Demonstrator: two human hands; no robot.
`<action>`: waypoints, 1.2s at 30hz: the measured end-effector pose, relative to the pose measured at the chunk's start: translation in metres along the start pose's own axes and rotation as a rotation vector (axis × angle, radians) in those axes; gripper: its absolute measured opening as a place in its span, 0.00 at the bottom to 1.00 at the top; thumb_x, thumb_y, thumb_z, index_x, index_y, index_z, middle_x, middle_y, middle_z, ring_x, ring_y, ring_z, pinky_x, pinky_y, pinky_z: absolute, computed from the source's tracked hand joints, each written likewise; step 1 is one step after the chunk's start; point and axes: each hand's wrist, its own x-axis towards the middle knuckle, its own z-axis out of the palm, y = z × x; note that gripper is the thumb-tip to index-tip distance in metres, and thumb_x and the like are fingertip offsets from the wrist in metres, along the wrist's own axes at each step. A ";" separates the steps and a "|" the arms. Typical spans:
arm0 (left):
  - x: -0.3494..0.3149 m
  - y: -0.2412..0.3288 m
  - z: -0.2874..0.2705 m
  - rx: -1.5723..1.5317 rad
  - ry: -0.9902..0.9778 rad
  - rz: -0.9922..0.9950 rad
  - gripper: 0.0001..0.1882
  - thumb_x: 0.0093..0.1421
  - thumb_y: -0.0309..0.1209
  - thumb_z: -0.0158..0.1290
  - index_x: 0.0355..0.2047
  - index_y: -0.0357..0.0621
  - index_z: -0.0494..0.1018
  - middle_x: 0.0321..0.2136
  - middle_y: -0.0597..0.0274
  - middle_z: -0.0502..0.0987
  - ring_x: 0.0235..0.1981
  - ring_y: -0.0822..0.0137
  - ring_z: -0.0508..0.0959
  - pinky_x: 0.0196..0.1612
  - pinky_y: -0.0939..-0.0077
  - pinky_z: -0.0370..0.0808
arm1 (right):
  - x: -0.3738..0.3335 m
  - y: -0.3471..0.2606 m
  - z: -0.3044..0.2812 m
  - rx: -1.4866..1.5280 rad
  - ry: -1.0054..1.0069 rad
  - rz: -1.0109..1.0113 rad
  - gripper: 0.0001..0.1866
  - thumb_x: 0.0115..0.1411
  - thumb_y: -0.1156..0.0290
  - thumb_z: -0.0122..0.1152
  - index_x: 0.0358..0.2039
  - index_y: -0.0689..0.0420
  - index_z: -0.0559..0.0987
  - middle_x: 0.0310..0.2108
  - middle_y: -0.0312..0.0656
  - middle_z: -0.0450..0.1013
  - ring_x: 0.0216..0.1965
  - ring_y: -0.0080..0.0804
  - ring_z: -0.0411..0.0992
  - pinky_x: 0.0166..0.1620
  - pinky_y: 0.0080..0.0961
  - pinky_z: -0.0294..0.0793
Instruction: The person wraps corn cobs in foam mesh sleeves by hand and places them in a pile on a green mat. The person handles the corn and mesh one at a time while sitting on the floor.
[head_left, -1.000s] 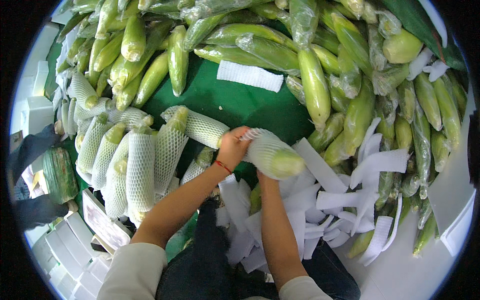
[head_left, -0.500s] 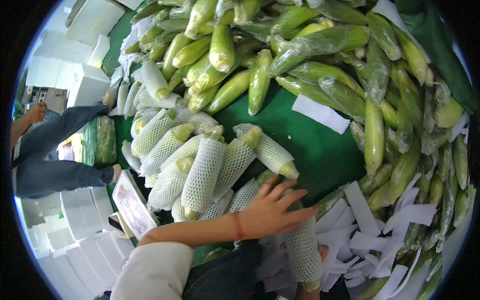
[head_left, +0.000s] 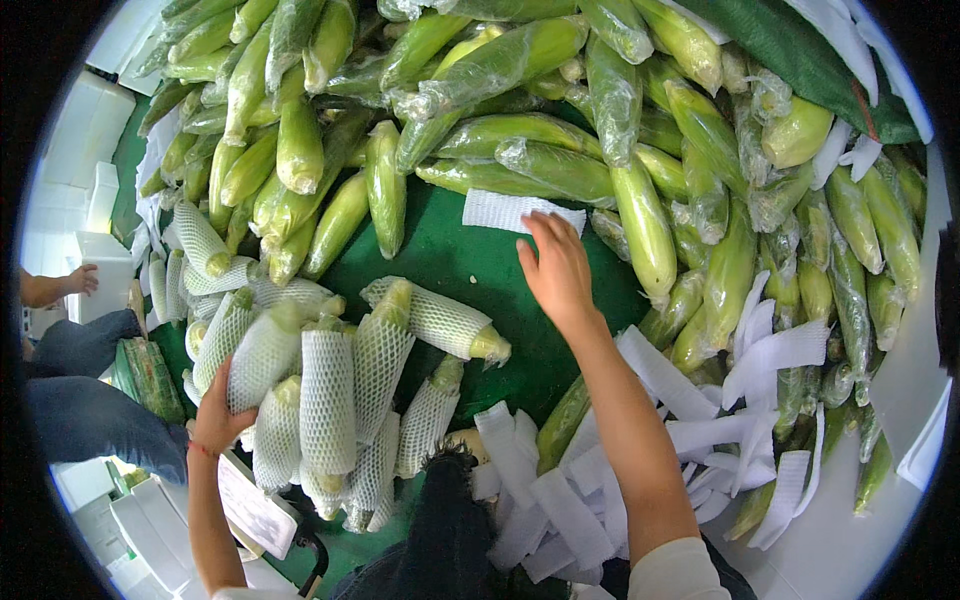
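Observation:
At the left pile, my left hand [head_left: 222, 418] is closed around an ear of corn [head_left: 262, 362] in a white foam net sleeve, which rests on other sleeved ears [head_left: 327, 400]. My right hand [head_left: 556, 268] reaches forward, fingers stretched and thumb apart. Its fingertips overlap the right end of a flat white foam net sleeve [head_left: 495, 210] on the green surface [head_left: 440, 245]; whether they touch it I cannot tell. Beyond lies a large heap of green corn ears in clear film [head_left: 540, 165].
Loose white foam sleeves [head_left: 560, 510] lie heaped near me, beside my right forearm. More film-wrapped corn [head_left: 735, 300] curves along the right side. A person's jeans-clad legs [head_left: 90, 410] and hand [head_left: 82, 280] show at far left, near white foam boxes [head_left: 105, 255].
My hands have parted. The left has moved left onto the sleeved pile with a sleeved ear; the right has moved forward to the flat sleeve. The whole view has shifted.

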 end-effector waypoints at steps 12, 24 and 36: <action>0.051 0.216 0.063 -0.649 0.043 0.324 0.45 0.47 0.32 0.63 0.63 0.48 0.51 0.60 0.56 0.55 0.57 0.60 0.61 0.51 0.65 0.68 | -0.101 -0.079 -0.030 0.487 -0.530 0.284 0.19 0.51 0.60 0.62 0.39 0.58 0.71 0.33 0.47 0.72 0.33 0.44 0.73 0.37 0.39 0.72; 0.046 0.262 0.154 -1.556 -0.888 -0.028 0.08 0.55 0.24 0.56 0.34 0.46 0.68 0.28 0.71 0.73 0.28 0.80 0.73 0.31 0.85 0.71 | -0.035 0.035 -0.066 0.131 -0.004 0.729 0.48 0.44 0.65 0.67 0.61 0.59 0.49 0.53 0.59 0.57 0.53 0.55 0.59 0.54 0.41 0.61; 0.030 0.251 0.212 -0.995 -0.378 0.371 0.06 0.57 0.25 0.54 0.34 0.42 0.68 0.33 0.66 0.70 0.37 0.74 0.69 0.43 0.80 0.66 | -0.169 -0.082 -0.046 1.211 -0.081 1.048 0.23 0.65 0.60 0.44 0.57 0.57 0.63 0.49 0.47 0.62 0.52 0.37 0.61 0.54 0.29 0.60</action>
